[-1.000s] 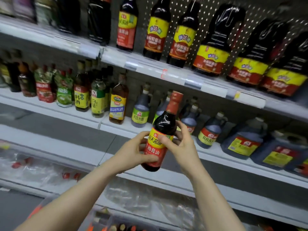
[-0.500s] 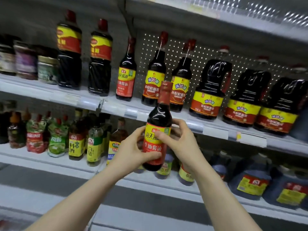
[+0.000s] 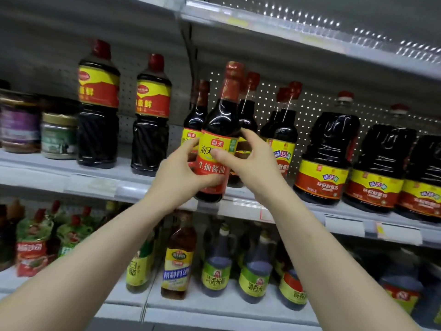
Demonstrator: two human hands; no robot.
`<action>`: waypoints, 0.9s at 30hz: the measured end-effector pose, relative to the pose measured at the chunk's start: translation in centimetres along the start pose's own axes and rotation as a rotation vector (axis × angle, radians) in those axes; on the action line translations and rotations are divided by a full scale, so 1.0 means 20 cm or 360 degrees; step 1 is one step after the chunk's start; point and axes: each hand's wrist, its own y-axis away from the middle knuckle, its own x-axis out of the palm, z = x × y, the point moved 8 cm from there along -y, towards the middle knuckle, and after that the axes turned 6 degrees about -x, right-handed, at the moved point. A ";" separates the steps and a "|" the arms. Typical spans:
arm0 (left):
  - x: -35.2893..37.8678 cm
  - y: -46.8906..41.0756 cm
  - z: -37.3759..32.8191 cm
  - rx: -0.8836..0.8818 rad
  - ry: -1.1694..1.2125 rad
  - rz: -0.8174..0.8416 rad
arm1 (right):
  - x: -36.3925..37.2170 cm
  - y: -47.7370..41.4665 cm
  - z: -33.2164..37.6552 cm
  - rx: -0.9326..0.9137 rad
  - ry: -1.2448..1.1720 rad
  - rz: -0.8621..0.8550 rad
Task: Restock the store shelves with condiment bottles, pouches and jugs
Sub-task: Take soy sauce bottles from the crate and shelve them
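Observation:
A dark soy sauce bottle (image 3: 220, 125) with a red cap and a yellow and red label is held upright in front of the upper shelf (image 3: 95, 185). My left hand (image 3: 176, 177) grips its lower body from the left, thumb across the label's bottom. My right hand (image 3: 253, 161) holds it from the right, thumb on the label and fingers behind. The bottle's base hangs at the shelf's front edge, just ahead of a matching bottle (image 3: 195, 115) and other slim bottles (image 3: 281, 130) standing on that shelf.
Two tall dark bottles (image 3: 150, 115) and jars (image 3: 59, 137) stand at the left of the upper shelf, big dark jugs (image 3: 327, 158) at its right. The lower shelf (image 3: 214, 311) holds vinegar bottles (image 3: 214, 263), a cooking wine bottle (image 3: 179, 259) and green and red pouches (image 3: 33, 240).
Both hands have raised the soy sauce bottle from the lower shelf's level up to the upper shelf and closer to it. The view has tilted upward with it.

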 end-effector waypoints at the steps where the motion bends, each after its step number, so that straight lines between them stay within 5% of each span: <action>1: -0.03 -0.03 0.00 0.0011 -0.0006 -0.0003 | 0.02 -0.03 0.01 -0.0004 -0.0003 -0.0015; 27: -0.19 -0.31 0.23 -0.0043 -0.0198 -0.0029 | 0.31 -0.33 -0.15 0.0062 0.0013 -0.0036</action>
